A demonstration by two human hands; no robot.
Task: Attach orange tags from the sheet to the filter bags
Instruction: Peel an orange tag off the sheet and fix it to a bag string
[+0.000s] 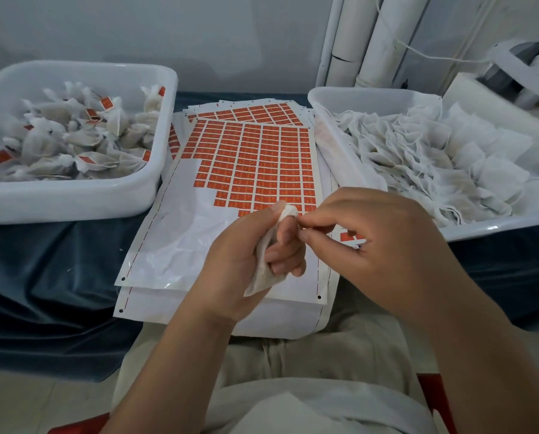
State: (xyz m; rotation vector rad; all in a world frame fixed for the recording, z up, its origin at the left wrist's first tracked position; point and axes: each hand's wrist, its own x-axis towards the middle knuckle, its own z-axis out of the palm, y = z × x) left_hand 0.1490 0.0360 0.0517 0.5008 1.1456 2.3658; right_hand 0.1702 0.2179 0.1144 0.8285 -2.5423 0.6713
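Note:
A sheet of orange tags (255, 164) lies in the middle over my lap, its lower left part peeled bare. My left hand (246, 261) is closed around a white filter bag (263, 274), the bag's top poking out by the thumb. My right hand (378, 242) pinches at the bag's top with thumb and forefinger; a thin string may be between them, I cannot tell. One orange tag (349, 237) shows just under my right palm.
A white tub (74, 195) on the left holds tagged filter bags. A white tub (331, 145) on the right holds untagged bags with strings. More tag sheets (249, 111) lie behind. White pipes (362, 42) stand at the back. Dark blue cloth (42, 277) covers the surface.

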